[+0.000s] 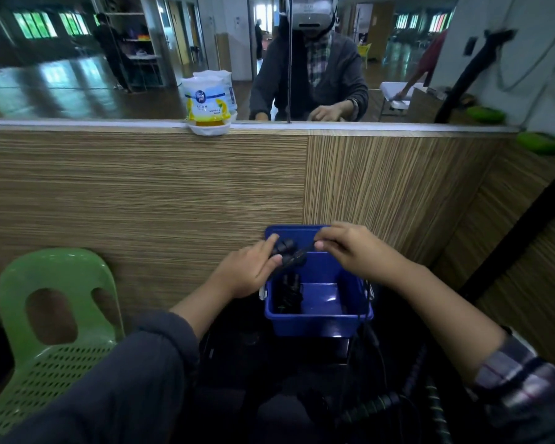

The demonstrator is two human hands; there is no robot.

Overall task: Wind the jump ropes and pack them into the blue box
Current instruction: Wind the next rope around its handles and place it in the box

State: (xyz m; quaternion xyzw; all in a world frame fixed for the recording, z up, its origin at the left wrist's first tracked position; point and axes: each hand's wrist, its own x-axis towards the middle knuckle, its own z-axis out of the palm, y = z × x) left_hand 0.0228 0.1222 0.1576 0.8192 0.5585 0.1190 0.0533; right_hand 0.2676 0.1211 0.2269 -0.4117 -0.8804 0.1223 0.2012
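both hands work just above the blue box, which sits in front of the person against the foot of a wood-grain wall panel; what the box stands on is too dark to make out. the left hand is over the box's left rim, thumb and forefinger curled around the black handles of a jump rope, gripping them as a bundle. the right hand is over the far right part of the box, its fingertips pinched on a thin black strand that runs from the bundle across to it. the strand looks taut between the two hands, and the bundle hangs above the far left corner of the box.

inside the box, against its left wall, lies a second jump rope, dark and wound up, its exact shape hard to read in the shadow. the rest of the box floor shows bare blue.

in the lower right, near the person's right sleeve, more dark rope with green flecks lies in the shadow outside the box.

a green plastic chair stands to the left, beside the person's left arm. on the ledge that tops the wall panel sits an air freshener tub, white with a yellow label, and behind it a mirror shows its reflection.
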